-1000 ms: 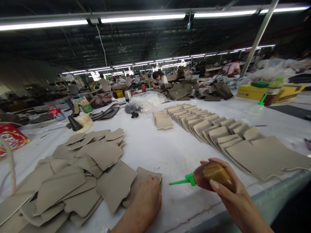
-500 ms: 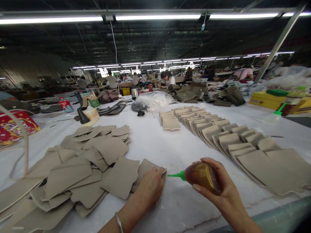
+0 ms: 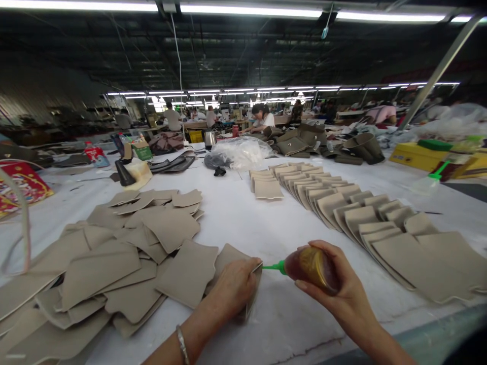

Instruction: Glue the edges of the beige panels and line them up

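My left hand [image 3: 234, 284] pinches the right edge of a grey-beige leather piece [image 3: 227, 257] at the front of the table. In my right hand [image 3: 338, 279] lies a squeeze bottle [image 3: 310, 266] of amber-brown liquid, tilted on its side. Its green nozzle [image 3: 272, 266] points left, and the tip is at the edge of the pinched piece, by my left fingertips. To the left spreads a loose heap of similar leather pieces [image 3: 101, 271]. Over on the right, more pieces stand overlapped in long curved rows [image 3: 357, 218].
Clear plastic bags [image 3: 243, 152] lie at the table's middle back. Behind them are dark olive leather parts [image 3: 300, 139]. A yellow box [image 3: 418, 156] and a second green-nozzled bottle [image 3: 429, 182] stand at the right. A red box [image 3: 25, 187] sits at the far left, behind a pale curved tube [image 3: 23, 218].
The bottle has moved slightly left, bringing its nozzle tip from just short of the leather piece to its edge. My left hand keeps its pinch. The camera view has shifted a little.
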The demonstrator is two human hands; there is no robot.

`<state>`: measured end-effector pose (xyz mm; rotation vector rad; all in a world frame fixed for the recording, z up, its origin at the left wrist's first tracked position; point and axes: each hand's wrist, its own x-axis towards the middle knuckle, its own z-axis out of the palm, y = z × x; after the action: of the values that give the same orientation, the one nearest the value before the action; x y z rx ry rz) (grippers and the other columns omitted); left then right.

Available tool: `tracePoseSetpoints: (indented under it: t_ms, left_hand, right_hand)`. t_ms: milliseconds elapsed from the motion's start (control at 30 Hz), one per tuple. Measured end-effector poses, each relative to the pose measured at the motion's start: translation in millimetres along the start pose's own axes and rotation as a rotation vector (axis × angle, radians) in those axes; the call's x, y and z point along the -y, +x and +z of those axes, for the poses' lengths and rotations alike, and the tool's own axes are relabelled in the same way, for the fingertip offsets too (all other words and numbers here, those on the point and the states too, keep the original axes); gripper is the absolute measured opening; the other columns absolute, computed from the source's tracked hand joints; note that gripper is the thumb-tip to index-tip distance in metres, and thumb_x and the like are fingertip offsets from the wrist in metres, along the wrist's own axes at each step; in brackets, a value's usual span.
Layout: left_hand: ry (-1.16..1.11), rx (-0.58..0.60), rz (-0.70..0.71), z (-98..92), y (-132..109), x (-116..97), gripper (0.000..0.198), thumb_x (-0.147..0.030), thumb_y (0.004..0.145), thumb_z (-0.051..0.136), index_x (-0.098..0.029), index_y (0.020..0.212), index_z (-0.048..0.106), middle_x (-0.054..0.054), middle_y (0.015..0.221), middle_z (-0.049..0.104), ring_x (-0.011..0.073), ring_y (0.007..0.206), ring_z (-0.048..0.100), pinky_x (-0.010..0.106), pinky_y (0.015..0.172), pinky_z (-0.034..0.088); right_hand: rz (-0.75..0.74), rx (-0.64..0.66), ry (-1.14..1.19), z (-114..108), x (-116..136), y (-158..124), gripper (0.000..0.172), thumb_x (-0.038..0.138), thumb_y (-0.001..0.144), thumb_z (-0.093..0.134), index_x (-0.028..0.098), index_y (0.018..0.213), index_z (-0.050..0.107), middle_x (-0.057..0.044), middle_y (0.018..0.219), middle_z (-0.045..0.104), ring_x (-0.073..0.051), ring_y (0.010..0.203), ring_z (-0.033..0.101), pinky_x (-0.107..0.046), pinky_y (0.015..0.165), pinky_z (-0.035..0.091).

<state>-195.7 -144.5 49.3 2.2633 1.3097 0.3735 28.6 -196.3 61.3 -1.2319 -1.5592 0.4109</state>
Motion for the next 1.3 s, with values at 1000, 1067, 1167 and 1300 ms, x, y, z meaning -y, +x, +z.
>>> tracePoseSetpoints:
  t_ms: [1000, 1067, 1167, 1300]
  left_hand:
    - [0.013, 0.051, -0.002, -5.4, -6.4, -3.6, 0.047, -0.016, 0.085, 0.037, -0.024, 0.128, 0.056, 0.006, 0.108, 0.066, 0.0212, 0.1, 0.06, 0.03, 0.091, 0.043]
    - [-0.003, 0.054, -0.001, -5.9, -6.8, -3.4, 0.047, -0.016, 0.086, 0.037, -0.024, 0.128, 0.056, 0.005, 0.112, 0.066, 0.0206, 0.103, 0.059, 0.029, 0.094, 0.042]
    - [-0.031, 0.041, 0.006, -5.3, -8.5, -2.7, 0.047, -0.017, 0.087, 0.036, -0.022, 0.129, 0.056, 0.006, 0.116, 0.065, 0.0202, 0.105, 0.058, 0.029, 0.096, 0.041]
    - [-0.034, 0.03, -0.01, -4.4, -11.3, -2.0, 0.048, -0.017, 0.087, 0.036, -0.021, 0.132, 0.052, 0.006, 0.118, 0.063, 0.0203, 0.107, 0.057, 0.029, 0.098, 0.04]
  right_hand:
    - [0.26, -0.013, 0.176, 3.6, -11.1, 0.6, 0.052, 0.043, 0.073, 0.076, 0.028, 0.114, 0.049, -0.001, 0.103, 0.054, -0.026, 0.093, 0.054, -0.038, 0.085, 0.042]
    - [0.252, -0.036, 0.163, 3.6, -11.1, -0.5, 0.053, 0.043, 0.072, 0.077, 0.027, 0.114, 0.049, -0.002, 0.104, 0.054, -0.028, 0.096, 0.053, -0.04, 0.086, 0.041]
    - [0.279, 0.042, 0.209, 3.3, -8.9, -8.9, 0.052, 0.042, 0.073, 0.076, 0.027, 0.115, 0.049, -0.001, 0.099, 0.056, -0.026, 0.09, 0.056, -0.037, 0.08, 0.043]
    - [0.352, 0.106, 0.316, 3.9, -8.8, -19.6, 0.054, 0.042, 0.074, 0.076, 0.028, 0.117, 0.047, 0.0, 0.09, 0.058, -0.024, 0.079, 0.057, -0.032, 0.071, 0.046]
